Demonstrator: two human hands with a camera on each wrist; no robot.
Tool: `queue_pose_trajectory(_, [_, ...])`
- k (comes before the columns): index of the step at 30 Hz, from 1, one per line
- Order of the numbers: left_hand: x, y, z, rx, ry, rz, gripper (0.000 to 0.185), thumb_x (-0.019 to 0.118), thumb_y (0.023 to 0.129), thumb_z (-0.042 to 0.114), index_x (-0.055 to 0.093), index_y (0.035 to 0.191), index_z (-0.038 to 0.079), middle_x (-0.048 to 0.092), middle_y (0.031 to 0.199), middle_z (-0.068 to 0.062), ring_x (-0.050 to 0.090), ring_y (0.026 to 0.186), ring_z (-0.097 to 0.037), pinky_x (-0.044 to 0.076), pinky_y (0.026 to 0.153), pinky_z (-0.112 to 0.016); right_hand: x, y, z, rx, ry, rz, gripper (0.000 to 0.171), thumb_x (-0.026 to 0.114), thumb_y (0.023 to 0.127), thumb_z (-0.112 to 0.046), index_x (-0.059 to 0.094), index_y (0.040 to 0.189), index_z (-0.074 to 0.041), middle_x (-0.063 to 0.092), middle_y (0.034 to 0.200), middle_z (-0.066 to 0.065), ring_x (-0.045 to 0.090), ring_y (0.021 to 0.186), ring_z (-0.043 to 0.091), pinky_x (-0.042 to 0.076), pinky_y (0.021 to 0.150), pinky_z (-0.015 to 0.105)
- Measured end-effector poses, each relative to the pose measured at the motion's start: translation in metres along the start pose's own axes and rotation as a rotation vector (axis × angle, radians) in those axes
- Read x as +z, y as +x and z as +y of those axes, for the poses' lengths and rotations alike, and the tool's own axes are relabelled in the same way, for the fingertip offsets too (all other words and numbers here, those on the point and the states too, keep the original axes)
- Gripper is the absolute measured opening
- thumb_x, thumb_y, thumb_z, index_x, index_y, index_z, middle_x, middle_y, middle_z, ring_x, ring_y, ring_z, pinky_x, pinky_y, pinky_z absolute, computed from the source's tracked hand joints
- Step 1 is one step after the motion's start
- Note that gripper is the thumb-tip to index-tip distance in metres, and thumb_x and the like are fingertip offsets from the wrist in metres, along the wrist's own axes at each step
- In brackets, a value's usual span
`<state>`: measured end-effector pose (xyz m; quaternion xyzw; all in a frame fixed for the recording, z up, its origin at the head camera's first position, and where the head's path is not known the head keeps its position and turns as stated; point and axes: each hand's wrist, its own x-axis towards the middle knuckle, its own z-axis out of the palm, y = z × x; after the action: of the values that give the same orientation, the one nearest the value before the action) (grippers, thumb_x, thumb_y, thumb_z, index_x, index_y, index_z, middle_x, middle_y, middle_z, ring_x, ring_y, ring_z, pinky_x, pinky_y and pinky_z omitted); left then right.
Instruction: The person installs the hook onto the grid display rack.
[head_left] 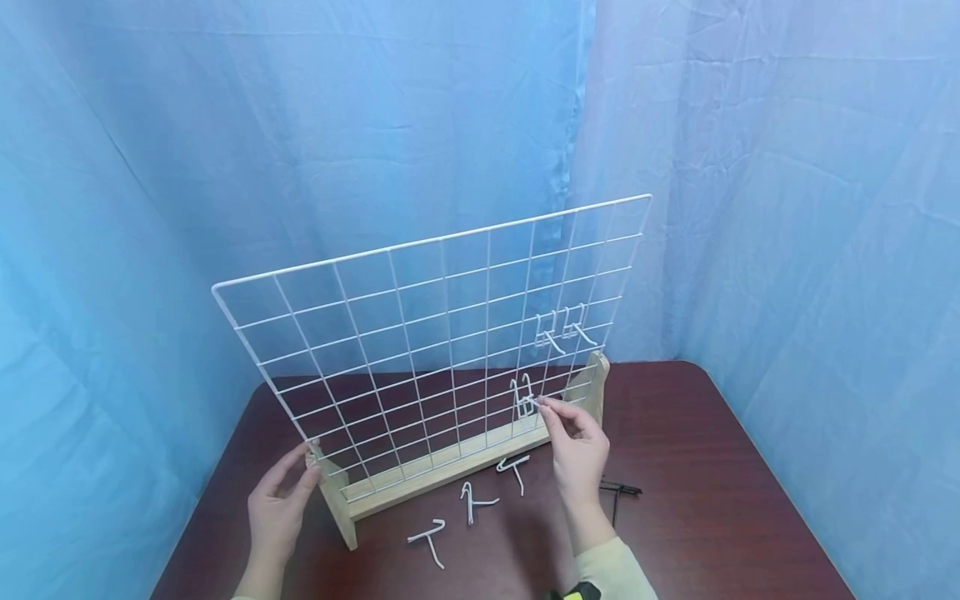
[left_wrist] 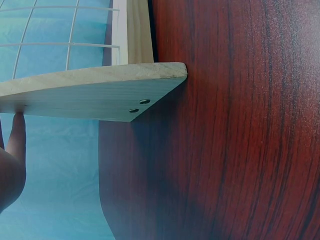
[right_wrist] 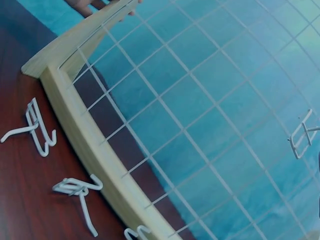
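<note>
Right hand (head_left: pixel 576 454) is reaching up from the surface (head_left: pixel 712 467), fingers pinching a white hook (head_left: pixel 522 398) on the lower right of the grid (head_left: pixel 420 333). Left hand (head_left: pixel 279 508) is bracing the wooden foot (head_left: pixel 337 500) at the grid's left end, fingers relaxed, tips touching it. Three loose hooks (head_left: pixel 468 504) are lying on the surface in front.

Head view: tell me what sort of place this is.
Probably a staged recording booth, not a home or shop. Blue cloth hangs as a backdrop on all sides, and one dark wooden table carries only a white wire grid in a wooden stand and loose hooks.
</note>
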<state>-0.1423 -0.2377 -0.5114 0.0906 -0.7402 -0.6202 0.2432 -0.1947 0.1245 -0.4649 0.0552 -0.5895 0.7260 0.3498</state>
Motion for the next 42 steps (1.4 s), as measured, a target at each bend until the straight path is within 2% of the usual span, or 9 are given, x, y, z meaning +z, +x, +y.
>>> queue_pose_trajectory(5, [0.0,0.0,0.0,0.007,-0.003,0.004,0.037,0.072,0.087,-0.006,0.066,0.124,-0.001,0.068,0.115,0.017,0.061,0.104,0.003,0.053,0.085,-0.011,0.008,0.007,-0.009,-0.027,0.001,0.007,0.011,0.072,0.083,0.013,0.07,0.094,0.015,0.074,0.093,0.017,0.072,0.087,0.013,0.06,0.08,0.021])
queue_pose_trajectory(14, [0.001,0.0,0.003,0.012,-0.032,0.003,0.036,0.07,0.088,-0.007,0.066,0.123,-0.001,0.069,0.116,0.013,0.063,0.103,0.0,0.054,0.084,-0.013,0.017,0.02,-0.02,-0.067,0.017,0.018,0.012,0.072,0.082,0.016,0.069,0.094,0.016,0.074,0.093,0.017,0.071,0.089,0.013,0.059,0.08,0.019])
queue_pose_trajectory(25, [0.001,0.0,-0.001,0.016,-0.02,0.006,0.037,0.071,0.086,-0.009,0.066,0.122,-0.002,0.068,0.115,0.017,0.063,0.102,0.002,0.053,0.083,-0.011,0.023,0.024,-0.029,-0.112,0.035,0.019,0.01,0.073,0.083,0.012,0.072,0.093,0.013,0.075,0.091,0.014,0.071,0.088,0.015,0.06,0.079,0.02])
queue_pose_trajectory(29, [0.001,0.001,-0.001,0.011,-0.022,0.009,0.037,0.071,0.086,-0.008,0.066,0.122,-0.001,0.068,0.114,0.018,0.063,0.102,0.002,0.054,0.083,-0.012,0.024,0.026,-0.031,-0.132,0.023,0.02,0.011,0.073,0.082,0.015,0.072,0.093,0.011,0.075,0.092,0.013,0.07,0.089,0.015,0.059,0.077,0.02])
queue_pose_trajectory(33, [0.0,0.001,-0.002,0.007,-0.033,0.012,0.038,0.071,0.086,-0.009,0.066,0.123,-0.001,0.069,0.114,0.017,0.064,0.101,0.0,0.055,0.083,-0.013,0.027,0.03,-0.032,-0.159,0.04,0.022,0.013,0.071,0.08,0.02,0.071,0.092,0.014,0.075,0.091,0.014,0.07,0.087,0.013,0.058,0.072,0.017])
queue_pose_trajectory(35, [0.0,0.002,-0.002,0.0,-0.043,0.011,0.038,0.071,0.086,-0.01,0.066,0.123,-0.002,0.069,0.114,0.016,0.065,0.1,-0.001,0.055,0.082,-0.014,0.029,0.031,-0.034,-0.171,0.047,0.021,0.014,0.071,0.08,0.021,0.07,0.093,0.016,0.075,0.092,0.014,0.07,0.087,0.013,0.058,0.073,0.017])
queue_pose_trajectory(42, [0.0,0.001,-0.001,-0.005,-0.026,0.008,0.037,0.071,0.087,-0.007,0.065,0.123,-0.002,0.068,0.113,0.019,0.065,0.1,0.001,0.055,0.082,-0.013,0.039,0.038,-0.042,-0.191,0.055,0.017,0.013,0.072,0.081,0.016,0.073,0.092,0.009,0.075,0.091,0.013,0.07,0.09,0.015,0.059,0.077,0.021])
